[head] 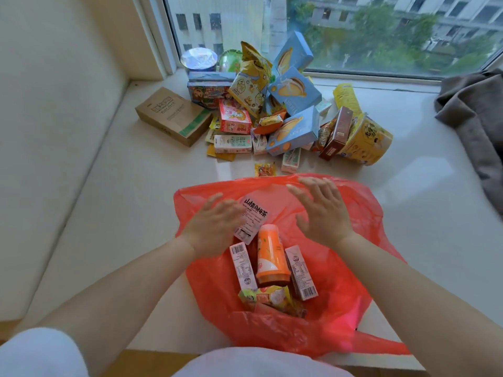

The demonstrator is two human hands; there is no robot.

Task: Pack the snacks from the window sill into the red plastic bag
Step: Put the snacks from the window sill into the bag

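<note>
A red plastic bag (351, 303) lies open on the pale window sill (130, 202) in front of me. Inside it I see an orange bottle (270, 257), two slim pink cartons (242, 265), a white packet with black lettering (253, 219) and a yellow wrapper (268, 296). My left hand (215, 225) hovers over the bag's left side, fingers straight, empty. My right hand (321, 210) hovers over the bag's far rim, fingers spread, empty. A heap of snacks sits beyond the bag: blue boxes (295, 89), a yellow chip bag (251, 83), a yellow noodle cup (367, 141).
A brown cardboard box (172, 115) lies left of the heap. A small orange sachet (264, 170) lies just past the bag's rim. Grey cloth (475, 110) is bunched at the right. The window glass (353, 31) stands behind the heap, a wall on the left.
</note>
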